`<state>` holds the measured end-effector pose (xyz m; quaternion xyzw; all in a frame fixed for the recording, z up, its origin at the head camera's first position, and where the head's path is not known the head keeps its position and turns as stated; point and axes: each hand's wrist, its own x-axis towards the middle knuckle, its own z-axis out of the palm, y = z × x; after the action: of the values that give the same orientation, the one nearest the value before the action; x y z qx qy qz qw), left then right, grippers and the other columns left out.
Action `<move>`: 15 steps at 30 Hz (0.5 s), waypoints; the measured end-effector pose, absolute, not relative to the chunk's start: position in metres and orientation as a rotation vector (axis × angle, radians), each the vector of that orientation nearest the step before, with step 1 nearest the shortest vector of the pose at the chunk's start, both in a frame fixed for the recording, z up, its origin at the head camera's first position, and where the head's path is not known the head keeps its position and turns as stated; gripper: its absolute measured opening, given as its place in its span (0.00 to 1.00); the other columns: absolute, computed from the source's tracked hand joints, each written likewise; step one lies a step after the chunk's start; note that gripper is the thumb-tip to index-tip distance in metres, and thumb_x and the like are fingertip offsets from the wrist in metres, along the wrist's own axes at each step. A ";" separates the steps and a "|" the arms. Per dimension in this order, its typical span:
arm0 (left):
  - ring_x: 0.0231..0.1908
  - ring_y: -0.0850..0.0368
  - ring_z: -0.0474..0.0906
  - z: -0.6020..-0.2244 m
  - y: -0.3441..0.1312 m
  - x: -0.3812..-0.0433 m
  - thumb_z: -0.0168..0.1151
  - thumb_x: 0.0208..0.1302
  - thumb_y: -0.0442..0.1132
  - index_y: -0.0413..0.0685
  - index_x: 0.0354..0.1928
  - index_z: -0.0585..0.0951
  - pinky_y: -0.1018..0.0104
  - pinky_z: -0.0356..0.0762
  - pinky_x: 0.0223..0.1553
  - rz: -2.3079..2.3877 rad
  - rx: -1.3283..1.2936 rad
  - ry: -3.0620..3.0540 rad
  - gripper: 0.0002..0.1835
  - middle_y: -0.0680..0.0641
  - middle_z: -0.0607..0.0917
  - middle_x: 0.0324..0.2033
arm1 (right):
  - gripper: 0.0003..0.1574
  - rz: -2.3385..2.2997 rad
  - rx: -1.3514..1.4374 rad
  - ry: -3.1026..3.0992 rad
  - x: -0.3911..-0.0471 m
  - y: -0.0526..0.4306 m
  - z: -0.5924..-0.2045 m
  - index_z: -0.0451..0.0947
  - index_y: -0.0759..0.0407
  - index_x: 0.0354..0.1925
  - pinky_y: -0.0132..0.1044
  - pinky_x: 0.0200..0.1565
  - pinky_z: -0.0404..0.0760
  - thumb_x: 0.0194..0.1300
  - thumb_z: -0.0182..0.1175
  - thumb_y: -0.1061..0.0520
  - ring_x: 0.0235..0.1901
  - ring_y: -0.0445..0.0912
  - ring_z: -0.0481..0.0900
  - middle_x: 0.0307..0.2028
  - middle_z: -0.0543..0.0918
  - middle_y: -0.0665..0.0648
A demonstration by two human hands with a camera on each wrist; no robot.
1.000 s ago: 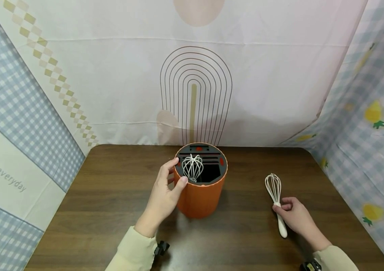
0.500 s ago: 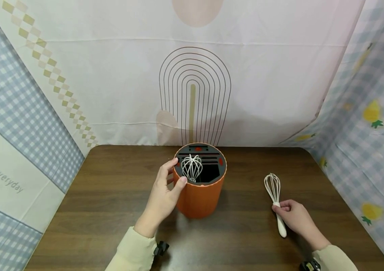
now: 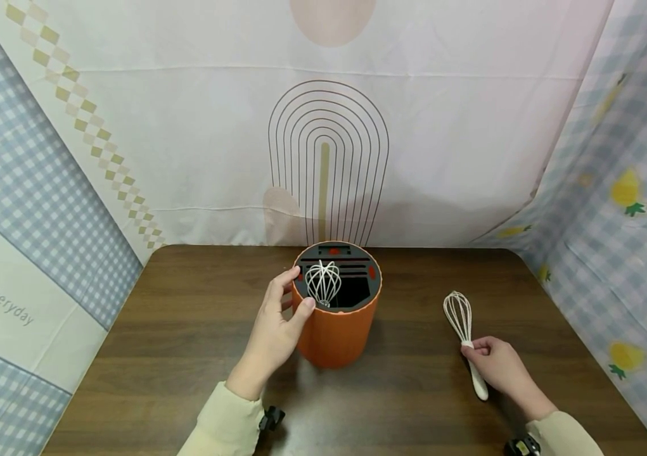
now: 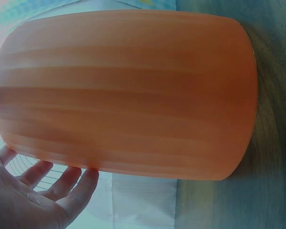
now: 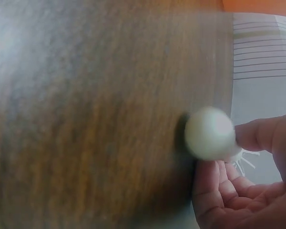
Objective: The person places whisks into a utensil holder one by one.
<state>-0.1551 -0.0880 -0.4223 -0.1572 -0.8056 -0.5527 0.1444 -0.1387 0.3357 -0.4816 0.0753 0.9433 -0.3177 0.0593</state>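
Observation:
An orange ribbed knife holder [image 3: 336, 339] with a black slotted top stands toward the back of the table. The wire head of a small whisk [image 3: 324, 283] pokes out of its large opening; its handle is hidden inside. My left hand [image 3: 273, 329] grips the holder's left side, thumb at the front of the rim and fingers behind; in the left wrist view the fingertips press the ribbed wall [image 4: 133, 95]. On the right, my right hand [image 3: 500, 367] pinches a second white whisk [image 3: 460, 316] just below its wires. Its rounded handle end [image 5: 209, 133] faces the right wrist camera.
The brown wooden table [image 3: 186, 354] has a back edge against a pale printed cloth [image 3: 198, 139]. Checked cloths hang at the left and right [image 3: 631, 253]. A black wrist strap piece [image 3: 272, 418] sits by the left sleeve.
The whisk in my right hand has turned slightly, its handle end moving a little right and its wires a little left. My left hand and the holder stay in place.

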 end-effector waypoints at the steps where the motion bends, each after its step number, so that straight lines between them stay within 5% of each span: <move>1: 0.59 0.53 0.67 -0.422 -0.088 -0.155 0.59 0.68 0.50 0.66 0.71 0.61 0.51 0.72 0.58 -1.594 -0.452 -2.323 0.32 0.54 0.65 0.66 | 0.24 -0.964 0.230 2.855 -0.139 0.336 -0.482 0.78 0.71 0.42 0.37 0.32 0.76 0.67 0.60 0.47 0.30 0.43 0.78 0.31 0.83 0.55; 10: 0.59 0.52 0.68 -0.423 -0.088 -0.156 0.59 0.68 0.48 0.65 0.71 0.61 0.50 0.72 0.57 -1.595 -0.450 -2.318 0.32 0.54 0.65 0.65 | 0.28 -1.074 0.207 2.887 -0.140 0.333 -0.472 0.75 0.73 0.48 0.34 0.30 0.77 0.69 0.57 0.46 0.32 0.44 0.78 0.34 0.83 0.57; 15: 0.58 0.47 0.68 -0.419 -0.086 -0.155 0.60 0.67 0.42 0.57 0.71 0.62 0.46 0.72 0.57 -1.607 -0.440 -2.302 0.32 0.47 0.67 0.64 | 0.29 -1.246 0.170 2.973 -0.142 0.322 -0.456 0.75 0.70 0.50 0.31 0.30 0.77 0.70 0.56 0.44 0.32 0.42 0.78 0.38 0.82 0.60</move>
<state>-0.1547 -0.0855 -0.4194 -0.1529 -0.8011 -0.5591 0.1493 -0.1416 0.3224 -0.4565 0.0526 0.9201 -0.3858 -0.0431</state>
